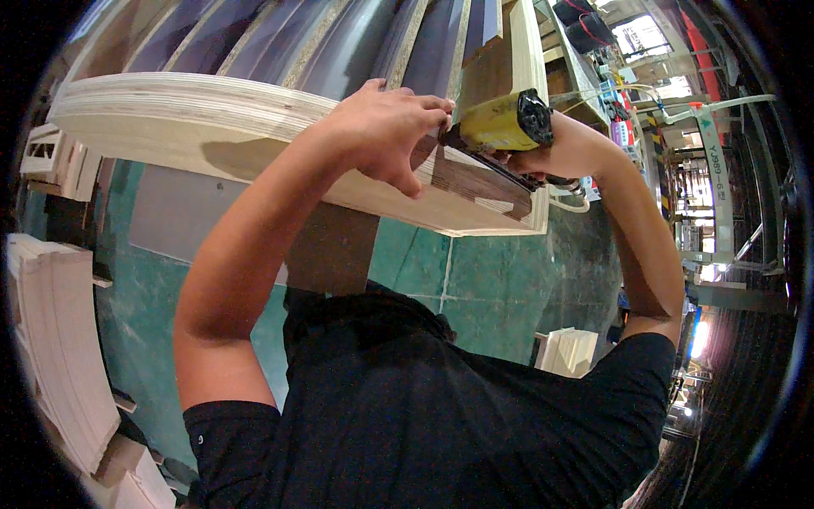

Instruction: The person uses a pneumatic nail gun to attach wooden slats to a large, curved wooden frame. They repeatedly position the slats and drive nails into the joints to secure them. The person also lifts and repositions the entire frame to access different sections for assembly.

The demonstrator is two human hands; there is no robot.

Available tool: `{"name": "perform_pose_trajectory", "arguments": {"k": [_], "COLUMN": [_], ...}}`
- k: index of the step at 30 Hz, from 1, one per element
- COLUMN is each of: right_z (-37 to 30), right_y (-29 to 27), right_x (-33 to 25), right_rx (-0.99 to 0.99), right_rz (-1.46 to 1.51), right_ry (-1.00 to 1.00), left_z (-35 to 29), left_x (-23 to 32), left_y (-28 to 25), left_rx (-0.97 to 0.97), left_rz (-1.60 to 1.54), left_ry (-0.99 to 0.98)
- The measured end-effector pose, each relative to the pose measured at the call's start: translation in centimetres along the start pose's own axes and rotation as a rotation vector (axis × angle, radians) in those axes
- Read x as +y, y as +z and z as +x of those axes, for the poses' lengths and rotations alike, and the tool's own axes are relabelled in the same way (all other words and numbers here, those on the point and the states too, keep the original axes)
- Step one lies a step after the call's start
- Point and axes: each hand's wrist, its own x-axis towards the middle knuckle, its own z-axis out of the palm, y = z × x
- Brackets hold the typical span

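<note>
A yellow and black nail gun [500, 123] is in my right hand [560, 154], whose fingers wrap its handle, partly hidden behind the tool's body. Its dark nose end lies at the near edge of a large wooden frame [280, 127] of layered plywood. My left hand [386, 127] is at the same edge, just left of the nose, with fingers spread and thumb apart. The index fingertip comes close to the nose; whether they touch I cannot tell. Light wood slats [305, 42] run across the frame, with dark glossy strips between them.
Stacked pale boards [64, 339] stand at the left on the green floor [500, 280]. A brown sheet [331, 246] shows below the frame. A pale wood block [566, 352] is on the floor at right. A bench with bottles [621, 131] and a pale hose [738, 102] lie farther right.
</note>
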Motion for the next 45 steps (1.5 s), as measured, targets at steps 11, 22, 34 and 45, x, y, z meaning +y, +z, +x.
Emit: {"name": "perform_pose_trajectory", "arguments": {"k": [11,22,34,45], "right_z": [-1.1,-3.5,-3.7,-2.4], "right_y": [0.3,1.8,1.1,0.8], "right_x": [-1.1,1.1,0.7,-3.2], "right_rx": [0.013,0.037,-0.125,-0.173], "right_rz": [0.012,-0.099,0.181,0.108], "right_ry": [0.035,-0.113,0.098,-0.063], "left_z": [0.1,0.0,-0.3,-4.8], "left_x": [-0.2,-0.9,-0.8,-4.2], "left_y": [0.1,0.9,0.9,-1.8], "left_rx": [0.042,0.175,0.214,0.240], "left_rz": [0.002,-0.101,-0.070,-0.003], "left_ry": [0.036,0.156,0.212,0.058]}}
